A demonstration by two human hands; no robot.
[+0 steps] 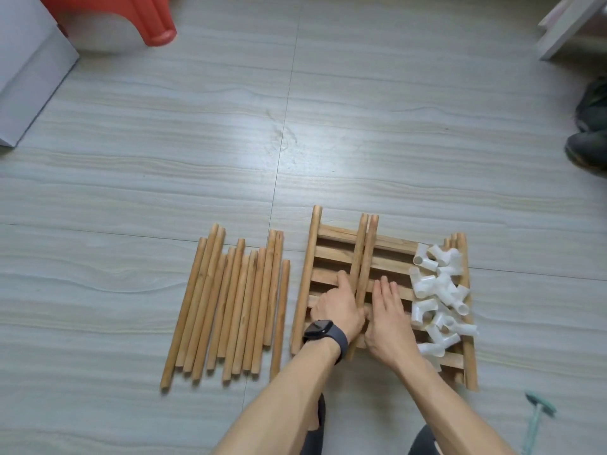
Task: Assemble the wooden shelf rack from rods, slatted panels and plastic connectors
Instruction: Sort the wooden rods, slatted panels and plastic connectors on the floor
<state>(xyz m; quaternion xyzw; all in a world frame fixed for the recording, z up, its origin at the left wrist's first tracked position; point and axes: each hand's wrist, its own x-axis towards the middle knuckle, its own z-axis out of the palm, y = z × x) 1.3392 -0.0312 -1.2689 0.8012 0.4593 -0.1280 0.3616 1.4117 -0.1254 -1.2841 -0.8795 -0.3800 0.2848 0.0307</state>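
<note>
Two rods (363, 257) gripped by left hand (336, 311); right hand (387, 318) flat on slatted panels (391, 254).

home room, tiled floor (197, 142), red plastic stool (131, 14)

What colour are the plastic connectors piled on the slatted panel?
The connectors are white; the head view shows it.

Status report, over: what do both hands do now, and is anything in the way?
Left hand grips two rods on slatted panel. Right hand flat, open, beside them. White connectors piled on panel's right side.
</note>
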